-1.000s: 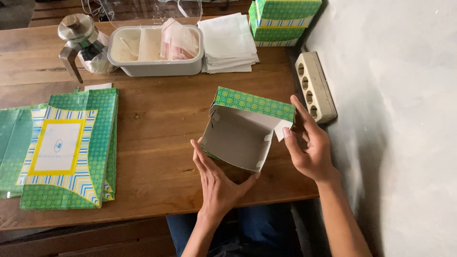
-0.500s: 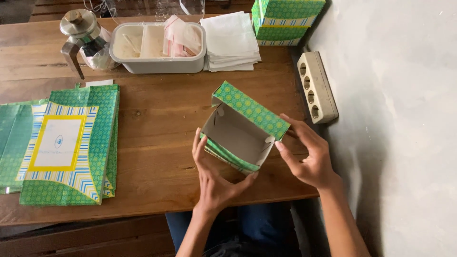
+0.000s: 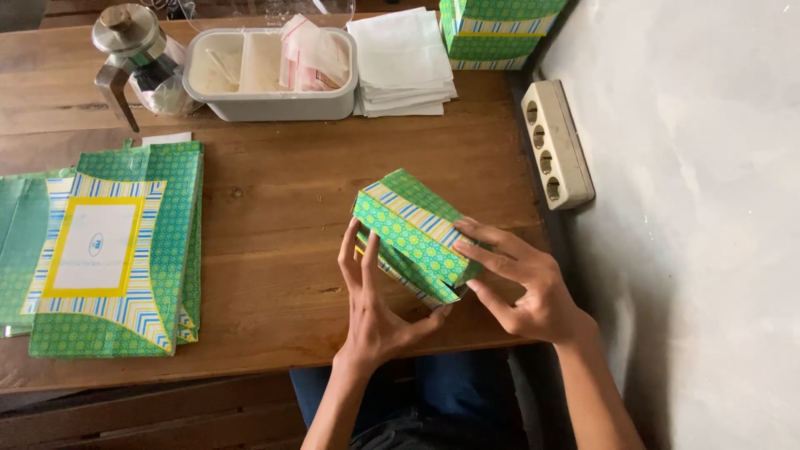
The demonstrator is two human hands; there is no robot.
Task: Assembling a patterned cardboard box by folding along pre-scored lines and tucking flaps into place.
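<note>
At the left edge of the wooden surface (image 3: 275,179) you have a stack of flattened green patterned boxes (image 3: 117,250) with blue-and-white striped borders and a yellow-framed white panel on top, and a few more green sheets (image 3: 18,242) poke out from under it at the very edge. Toward the far left corner stands a glass press pot with a metal lid (image 3: 133,54), and just beside it along the far edge sits a white divided tray (image 3: 271,96) holding clear plastic bags (image 3: 312,54), then a stack of white paper sheets (image 3: 404,62). Near the front edge, right of the middle, your left hand (image 3: 375,312) cups the near side of the green patterned box (image 3: 412,233), fingers upright against its left end and thumb under its lower corner. Your right hand (image 3: 529,287) grips the same box from the right, fingers spread across its top face. The box is tilted and lifted partly off the wood. At the far right corner stand assembled green boxes (image 3: 492,29), and a cream power strip (image 3: 557,142) lies along the right edge
</note>
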